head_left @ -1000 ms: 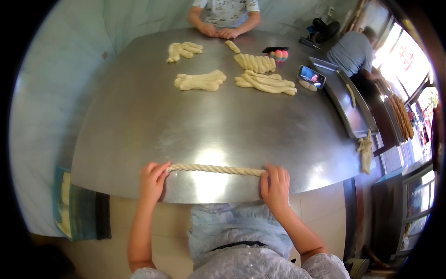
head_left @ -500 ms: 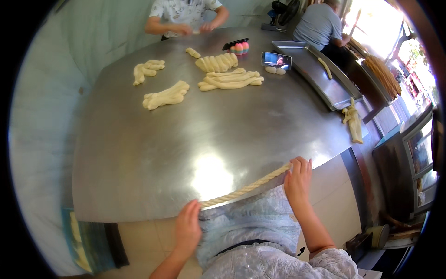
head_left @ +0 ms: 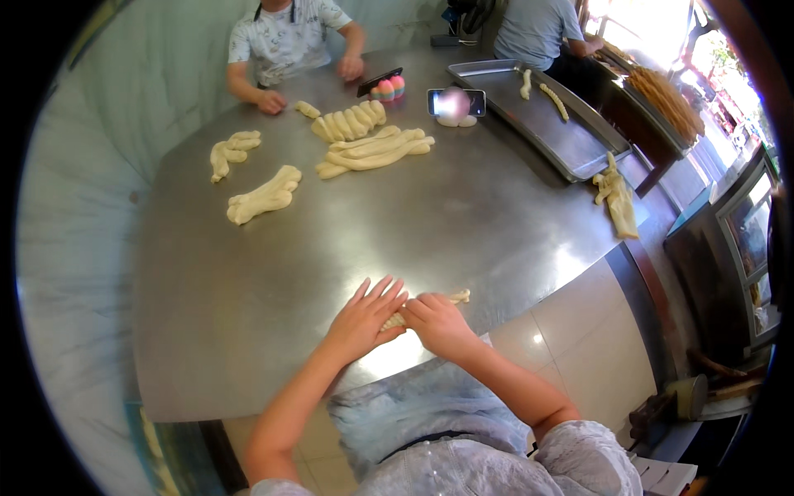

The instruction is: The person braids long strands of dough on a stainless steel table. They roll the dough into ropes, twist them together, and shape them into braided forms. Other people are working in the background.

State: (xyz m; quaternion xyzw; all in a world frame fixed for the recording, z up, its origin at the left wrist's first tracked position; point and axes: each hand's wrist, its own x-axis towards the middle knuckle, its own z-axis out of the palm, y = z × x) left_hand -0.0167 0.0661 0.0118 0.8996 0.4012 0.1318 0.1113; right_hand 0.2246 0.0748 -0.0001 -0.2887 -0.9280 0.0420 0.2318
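Across a broad metal table (head_left: 273, 314), we count two other people: one in a patterned shirt (head_left: 285, 41), head cut off by the frame, and one in a grey shirt (head_left: 538, 37), back turned and likewise cropped. One long tray (head_left: 579, 145) lies at the table's right. We count four groups of dough near the far side: a pile of long strands (head_left: 376, 152), a row of rolls (head_left: 349, 121), a bundle (head_left: 265, 196) and a looser clump (head_left: 234, 153); overlap keeps us from numbering their pieces. One limp yellowish thing (head_left: 617, 202) at the right edge is hard to make out.

Near the close edge, two hands meet. The left hand (head_left: 362, 321) lies palm down, fingers spread and straight; the right hand (head_left: 438, 326) is clamped on one dough twist (head_left: 460, 296). The twist lies beneath both hands, mostly hidden, one end poking out at right. We see two phones, one (head_left: 432, 102) with its screen blurred by glare, two slim dough sticks (head_left: 554, 102) in the tray and one small dough lump (head_left: 308, 109).
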